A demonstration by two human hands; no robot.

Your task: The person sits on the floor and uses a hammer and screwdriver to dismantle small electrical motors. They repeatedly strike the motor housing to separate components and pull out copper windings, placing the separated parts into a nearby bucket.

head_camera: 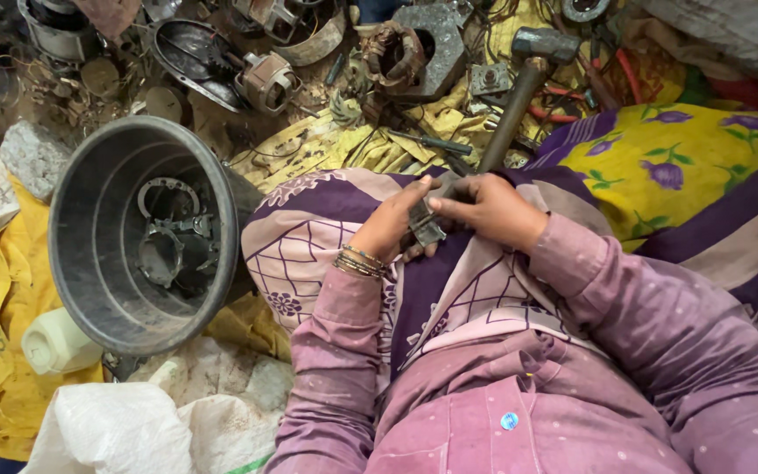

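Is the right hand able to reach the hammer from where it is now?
Probably yes. The hammer stands just beyond the right hand, its handle slanting down to that hand, with nothing lying across it. However, both the right and the left hand grip a small metal part, so the right must let go first.

- My sleeves (660,325) are mauve-pink with tiny pale dots.
- Thin metal bangles (360,262) ring my left wrist.
- A small blue button (509,421) fastens my shirt.

Open purple patterned cloth (309,246) left of the hands, black bucket (98,237) blocking farther left, hammer (519,88) leaning just ahead, scrap motor parts (265,83) crowding the ground beyond, yellow floral cloth (660,158) free at right
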